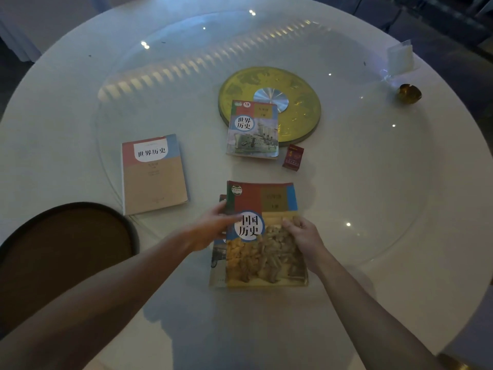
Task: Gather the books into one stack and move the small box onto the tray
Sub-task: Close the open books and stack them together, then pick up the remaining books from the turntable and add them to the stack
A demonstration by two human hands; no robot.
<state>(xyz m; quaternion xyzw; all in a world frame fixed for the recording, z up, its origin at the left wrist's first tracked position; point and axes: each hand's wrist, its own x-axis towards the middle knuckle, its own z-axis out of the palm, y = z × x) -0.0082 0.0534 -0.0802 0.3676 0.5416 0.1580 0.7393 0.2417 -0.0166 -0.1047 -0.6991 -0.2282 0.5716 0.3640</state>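
Observation:
A history textbook (pixel 266 252) with a red, blue and yellow cover lies near the table's front, on top of another book (pixel 217 265) whose left edge sticks out. My left hand (pixel 213 231) grips the top book's left edge, thumb on the cover. My right hand (pixel 301 233) rests on its right side, fingers curled on the cover. A beige book (pixel 153 174) lies to the left. A fourth book (pixel 253 129) lies partly on a gold disc. The small red box (pixel 293 158) sits just right of it. The dark round tray (pixel 66 244) is at the front left.
The round white table (pixel 400 236) carries a glass turntable with the gold disc (pixel 301 102) at its centre. A small brass object (pixel 409 93) and a clear card holder (pixel 400 58) stand at the far right.

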